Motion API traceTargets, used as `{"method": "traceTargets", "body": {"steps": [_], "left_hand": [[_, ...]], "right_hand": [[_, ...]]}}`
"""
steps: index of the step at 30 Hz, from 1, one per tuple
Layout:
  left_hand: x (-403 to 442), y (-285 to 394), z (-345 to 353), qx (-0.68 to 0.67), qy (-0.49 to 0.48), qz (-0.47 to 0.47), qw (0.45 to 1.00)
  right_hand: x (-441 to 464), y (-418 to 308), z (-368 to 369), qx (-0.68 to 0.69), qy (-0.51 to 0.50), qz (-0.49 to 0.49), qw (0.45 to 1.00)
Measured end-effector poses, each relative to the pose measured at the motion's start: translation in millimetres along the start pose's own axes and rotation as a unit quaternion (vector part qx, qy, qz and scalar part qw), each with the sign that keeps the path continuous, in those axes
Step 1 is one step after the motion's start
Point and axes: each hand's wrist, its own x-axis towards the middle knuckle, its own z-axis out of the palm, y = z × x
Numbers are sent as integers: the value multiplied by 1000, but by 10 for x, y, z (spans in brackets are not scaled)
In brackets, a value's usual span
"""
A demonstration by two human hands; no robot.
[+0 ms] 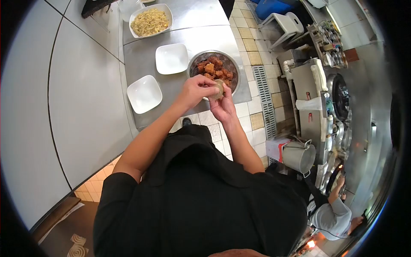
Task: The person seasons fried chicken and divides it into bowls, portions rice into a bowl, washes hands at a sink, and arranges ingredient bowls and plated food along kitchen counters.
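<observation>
My left hand [198, 91] and my right hand [224, 108] meet over the near edge of a perforated metal colander [236, 68]. Between their fingers is a small, roundish, olive-brown thing [218, 88]; its kind does not show. The fingers of both hands are closed around it. Browned, fried-looking chunks of food [209, 68] lie in the colander, partly hidden by my hands. Left of the colander, a white square bowl [171, 59] stands on the steel table [197, 38]. Another white bowl [144, 94] sits nearer the wall.
Fried rice [149, 22] fills a white bowl at the table's far end. A white stool [284, 26] and a floor drain grate [264, 103] are to the right. A large metal pot [299, 157] stands by the stoves, where a person in grey [332, 218] works.
</observation>
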Motion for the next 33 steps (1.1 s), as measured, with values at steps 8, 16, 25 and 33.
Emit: {"method": "traceTargets", "body": {"steps": [8,16,25,33], "left_hand": [[429,-326,-125,162,72,-30,984],[-442,-950,-483,159,71,-77,982],[-591,-1215,-677,195,50,-171,964],[-732,-1363,-619,174,51,-116,977]], "right_hand": [[27,-403,200,-153,-8,-88,984],[300,-535,451,-581,56,-498,641],[506,-363,817,-480,-36,-511,712],[521,-399,682,-735,119,-365,559]]}}
